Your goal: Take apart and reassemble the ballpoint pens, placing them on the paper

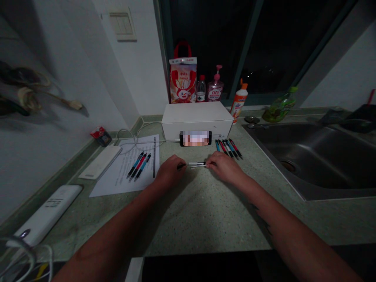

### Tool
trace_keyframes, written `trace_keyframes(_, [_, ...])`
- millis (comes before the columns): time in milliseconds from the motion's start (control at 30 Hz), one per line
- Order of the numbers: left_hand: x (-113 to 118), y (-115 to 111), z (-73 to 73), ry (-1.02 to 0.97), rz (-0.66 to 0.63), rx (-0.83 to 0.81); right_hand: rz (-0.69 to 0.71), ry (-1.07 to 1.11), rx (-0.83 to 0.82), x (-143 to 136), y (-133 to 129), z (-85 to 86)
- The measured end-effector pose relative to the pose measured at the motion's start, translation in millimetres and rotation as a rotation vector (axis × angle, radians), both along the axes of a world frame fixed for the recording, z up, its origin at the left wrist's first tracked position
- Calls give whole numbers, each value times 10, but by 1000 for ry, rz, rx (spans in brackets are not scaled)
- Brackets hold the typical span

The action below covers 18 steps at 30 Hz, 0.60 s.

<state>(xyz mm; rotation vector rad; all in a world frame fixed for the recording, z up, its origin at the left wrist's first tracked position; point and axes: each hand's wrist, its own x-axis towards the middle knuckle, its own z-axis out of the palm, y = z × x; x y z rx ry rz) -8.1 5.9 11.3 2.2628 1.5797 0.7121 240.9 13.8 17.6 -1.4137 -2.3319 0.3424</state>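
Note:
My left hand (pixel 171 171) and my right hand (pixel 225 166) face each other over the middle of the counter, fingers closed in pinches. Between them lies a slim white pen (pixel 196 163) with dark ends, held level by both hands. A thin pale strip runs along its near side; whether it is a separate piece I cannot tell. Beyond my right hand several pens (pixel 232 149) in blue, red, white and black lie side by side. Left of my left hand, several blue, red and black pens (pixel 138 166) rest on a printed sheet of paper (pixel 110 184).
A phone (pixel 195 138) with a cable leans against a white box (pixel 196 115). At the left lie a white power bank (pixel 101 161) and a long white device (pixel 48 213). Bottles and a bag (pixel 183 80) stand by the window. A steel sink (pixel 323 156) is at right.

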Motion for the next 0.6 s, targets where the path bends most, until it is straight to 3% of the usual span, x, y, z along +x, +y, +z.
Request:
trace_keyframes(267, [42, 65, -124, 47, -17, -31, 67, -86, -56, -81, -37, -44])
trace_keyframes(500, [7, 52, -21, -229, 191, -67, 46, -49, -12, -156, -26, -72])
trace_keyframes(600, [45, 21, 2, -358, 192, -128, 21, 24, 12, -205, -51, -66])
